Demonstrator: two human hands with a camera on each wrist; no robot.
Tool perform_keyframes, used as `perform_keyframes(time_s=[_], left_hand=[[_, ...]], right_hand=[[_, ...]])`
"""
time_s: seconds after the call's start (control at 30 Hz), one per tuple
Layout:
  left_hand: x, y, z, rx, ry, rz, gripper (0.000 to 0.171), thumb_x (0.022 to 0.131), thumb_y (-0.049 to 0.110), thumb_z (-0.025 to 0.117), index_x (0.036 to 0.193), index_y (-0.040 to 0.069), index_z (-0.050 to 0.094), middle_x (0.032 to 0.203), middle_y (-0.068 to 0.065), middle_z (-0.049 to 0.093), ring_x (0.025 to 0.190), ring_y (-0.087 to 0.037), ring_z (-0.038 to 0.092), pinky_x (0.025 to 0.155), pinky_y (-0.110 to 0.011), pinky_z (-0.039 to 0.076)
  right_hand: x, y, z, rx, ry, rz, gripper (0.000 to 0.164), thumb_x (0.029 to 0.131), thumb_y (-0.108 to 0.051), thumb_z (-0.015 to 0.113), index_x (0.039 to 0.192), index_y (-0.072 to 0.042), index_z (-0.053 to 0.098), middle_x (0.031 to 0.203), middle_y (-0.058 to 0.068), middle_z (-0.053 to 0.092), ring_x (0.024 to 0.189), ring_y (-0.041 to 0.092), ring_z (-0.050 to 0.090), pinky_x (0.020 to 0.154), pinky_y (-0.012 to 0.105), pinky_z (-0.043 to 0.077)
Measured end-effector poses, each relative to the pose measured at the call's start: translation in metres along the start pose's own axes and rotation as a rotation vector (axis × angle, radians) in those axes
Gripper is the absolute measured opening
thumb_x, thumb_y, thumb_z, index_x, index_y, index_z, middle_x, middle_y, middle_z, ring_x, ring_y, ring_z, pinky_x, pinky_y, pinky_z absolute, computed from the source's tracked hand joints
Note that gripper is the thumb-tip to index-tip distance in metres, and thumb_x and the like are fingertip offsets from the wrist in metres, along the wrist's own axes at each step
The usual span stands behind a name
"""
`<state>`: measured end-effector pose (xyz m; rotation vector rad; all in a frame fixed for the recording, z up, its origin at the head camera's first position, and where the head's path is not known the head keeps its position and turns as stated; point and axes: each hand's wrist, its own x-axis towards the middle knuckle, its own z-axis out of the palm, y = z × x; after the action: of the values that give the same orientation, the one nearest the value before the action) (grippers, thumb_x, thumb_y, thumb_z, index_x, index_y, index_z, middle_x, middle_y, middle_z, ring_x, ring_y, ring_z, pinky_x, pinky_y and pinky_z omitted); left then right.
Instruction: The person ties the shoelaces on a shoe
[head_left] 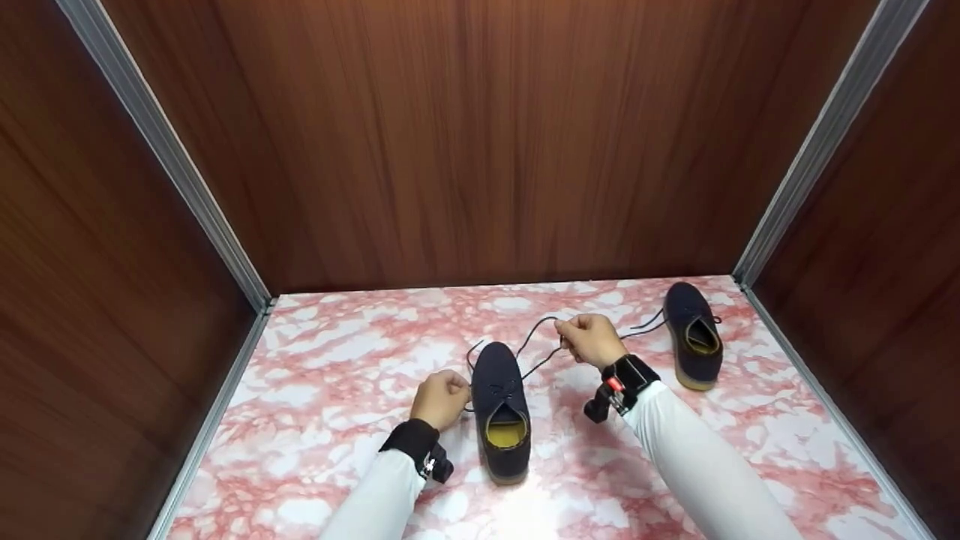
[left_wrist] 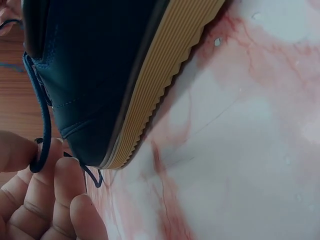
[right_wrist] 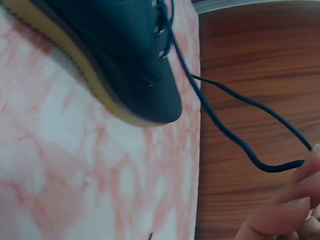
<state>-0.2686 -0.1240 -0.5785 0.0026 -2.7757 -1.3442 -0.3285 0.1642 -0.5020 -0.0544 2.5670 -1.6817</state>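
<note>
A dark navy shoe [head_left: 495,375] with a yellow insole and ridged tan sole stands on the table, toe pointing away. At its left side my left hand [head_left: 440,400] pinches one end of its shoelace; the left wrist view shows that lace [left_wrist: 45,120] looping between thumb and fingers. To the right of the shoe, my right hand [head_left: 592,340] is raised and pinches the other lace [right_wrist: 225,130], which runs from the eyelets to my fingertips. The free end of this lace trails beyond the fingers.
A matching navy shoe [head_left: 690,337] stands at the back right, its lace [head_left: 646,327] spread to its left. The red and white marbled tabletop [head_left: 337,360] is enclosed by a brown wood-grain back panel [head_left: 480,150] and side panels with metal edge strips.
</note>
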Motion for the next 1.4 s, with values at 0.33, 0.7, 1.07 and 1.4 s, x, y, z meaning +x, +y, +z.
perform_keyframes(time_s=[0.33,0.7,1.07,1.4], left_hand=[[-0.001,-0.001,0.004,-0.016,0.022,0.026,0.011,0.087,0.015,0.068,0.091,0.01,0.077,0.077,0.002,0.072,0.068,-0.008,0.063,0.071,-0.029,0.054],[-0.002,-0.002,0.005,-0.004,0.048,0.059,0.007,0.087,0.016,0.07,0.089,0.015,0.077,0.082,0.001,0.074,0.072,-0.008,0.063,0.074,-0.032,0.054],[-0.003,-0.006,0.004,-0.054,0.031,-0.001,0.009,0.089,0.017,0.073,0.091,0.012,0.079,0.083,-0.001,0.074,0.068,-0.008,0.068,0.069,-0.027,0.058],[0.001,-0.005,0.005,-0.077,0.03,0.006,0.008,0.086,0.018,0.074,0.088,0.012,0.079,0.082,-0.001,0.075,0.072,-0.007,0.066,0.075,-0.03,0.058]], right_hand=[[0.01,-0.038,0.024,-0.14,0.067,-0.05,0.03,0.097,-0.027,0.068,0.077,-0.005,0.072,0.062,-0.009,0.059,0.057,0.006,0.05,0.056,0.021,0.041],[0.0,-0.066,0.076,-0.12,-0.119,-0.285,0.019,0.097,-0.017,0.073,0.109,-0.003,0.077,0.066,-0.006,0.062,0.06,0.008,0.056,0.057,0.02,0.043],[-0.006,-0.02,0.057,-0.23,-0.187,-0.286,0.015,0.097,-0.016,0.072,0.098,-0.002,0.077,0.058,-0.012,0.048,0.054,0.003,0.044,0.053,0.02,0.035],[-0.024,-0.006,0.073,-0.379,-0.423,-0.35,0.013,0.096,-0.017,0.074,0.102,-0.009,0.081,0.093,0.002,0.08,0.078,0.002,0.061,0.075,0.021,0.051]])
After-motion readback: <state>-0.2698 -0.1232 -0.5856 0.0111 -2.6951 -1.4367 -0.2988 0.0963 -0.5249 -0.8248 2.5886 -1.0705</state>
